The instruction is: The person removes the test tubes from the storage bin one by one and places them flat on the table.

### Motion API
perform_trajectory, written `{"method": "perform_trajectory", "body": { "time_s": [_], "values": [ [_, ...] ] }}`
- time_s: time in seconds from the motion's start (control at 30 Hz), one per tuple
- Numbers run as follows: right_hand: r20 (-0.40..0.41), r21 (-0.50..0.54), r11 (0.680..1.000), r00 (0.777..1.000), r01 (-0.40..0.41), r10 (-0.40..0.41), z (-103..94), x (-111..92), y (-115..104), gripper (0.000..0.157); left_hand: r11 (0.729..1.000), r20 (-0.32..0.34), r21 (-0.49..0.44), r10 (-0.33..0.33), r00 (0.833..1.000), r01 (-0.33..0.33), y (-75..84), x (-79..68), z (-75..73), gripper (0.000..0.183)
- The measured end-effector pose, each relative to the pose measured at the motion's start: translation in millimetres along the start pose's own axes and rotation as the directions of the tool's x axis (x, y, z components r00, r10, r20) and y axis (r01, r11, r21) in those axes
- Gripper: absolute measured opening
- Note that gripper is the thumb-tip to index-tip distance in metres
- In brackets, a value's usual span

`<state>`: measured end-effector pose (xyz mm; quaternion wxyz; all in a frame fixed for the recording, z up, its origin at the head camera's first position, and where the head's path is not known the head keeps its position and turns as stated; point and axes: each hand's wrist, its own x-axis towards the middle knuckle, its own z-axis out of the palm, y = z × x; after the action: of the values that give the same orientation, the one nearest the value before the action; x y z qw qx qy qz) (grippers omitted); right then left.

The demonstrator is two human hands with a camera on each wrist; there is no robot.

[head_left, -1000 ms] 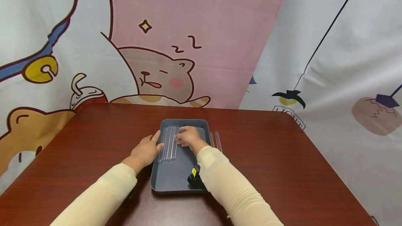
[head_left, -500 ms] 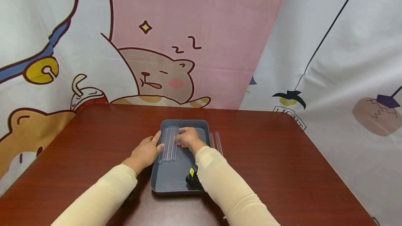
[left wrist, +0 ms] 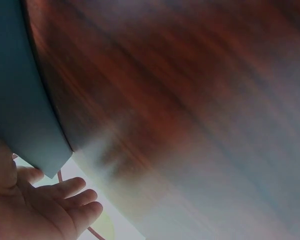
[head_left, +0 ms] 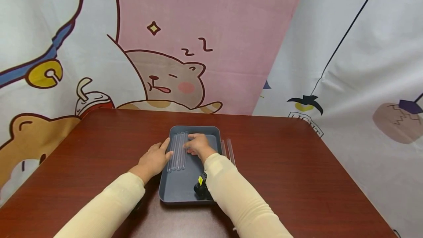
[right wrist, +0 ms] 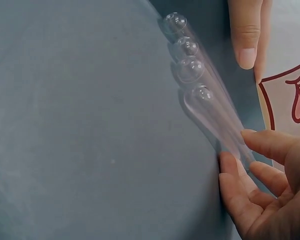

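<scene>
Several clear test tubes (head_left: 176,155) lie side by side in a grey tray (head_left: 181,192), their rounded ends toward me. My right hand (head_left: 199,144) is inside the tray and pinches the rightmost test tube (right wrist: 212,112) near its far end. In the right wrist view, its fingertips lie on both sides of that tube. My left hand (head_left: 153,159) rests at the tray's left rim, with the thumb reaching over the edge toward the tubes. The left wrist view shows its loosely extended fingers (left wrist: 80,200) beside the tray's corner, holding nothing.
Two more clear tubes (head_left: 231,151) lie on the brown table (head_left: 281,172) just right of the tray, partly behind my right sleeve. A black wrist camera (head_left: 201,188) hangs under my right forearm. A cartoon-printed cloth (head_left: 231,47) stands behind the table.
My right forearm and its wrist camera have shifted slightly left. Both hands stay at nearly the same spots, and the tubes have barely moved.
</scene>
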<state>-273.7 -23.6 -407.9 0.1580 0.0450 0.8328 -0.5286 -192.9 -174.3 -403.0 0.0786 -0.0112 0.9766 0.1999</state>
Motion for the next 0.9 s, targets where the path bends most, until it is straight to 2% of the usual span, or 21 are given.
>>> {"method": "perform_trajectory", "body": {
  "time_s": [0.27, 0.57, 0.9],
  "values": [
    [-0.002, 0.000, 1.000, 1.000, 0.005, -0.005, -0.8, -1.2, -0.1, 0.049, 1.000, -0.007, 0.007, -0.001, 1.000, 0.001, 0.5, 0.4, 0.1, 0.064],
    [0.002, 0.066, 0.998, 1.000, -0.010, 0.010, -0.6, -3.7, 0.5, 0.048, 1.000, -0.003, 0.010, -0.003, 1.000, 0.004, -0.8, 0.6, 1.0, 0.064],
    [0.006, 0.080, 0.996, 1.000, -0.026, 0.026, -1.9, -3.6, 0.1, 0.047, 1.000, -0.008, 0.005, 0.000, 1.000, 0.000, 1.0, -1.5, -1.1, 0.064]
  ]
}}
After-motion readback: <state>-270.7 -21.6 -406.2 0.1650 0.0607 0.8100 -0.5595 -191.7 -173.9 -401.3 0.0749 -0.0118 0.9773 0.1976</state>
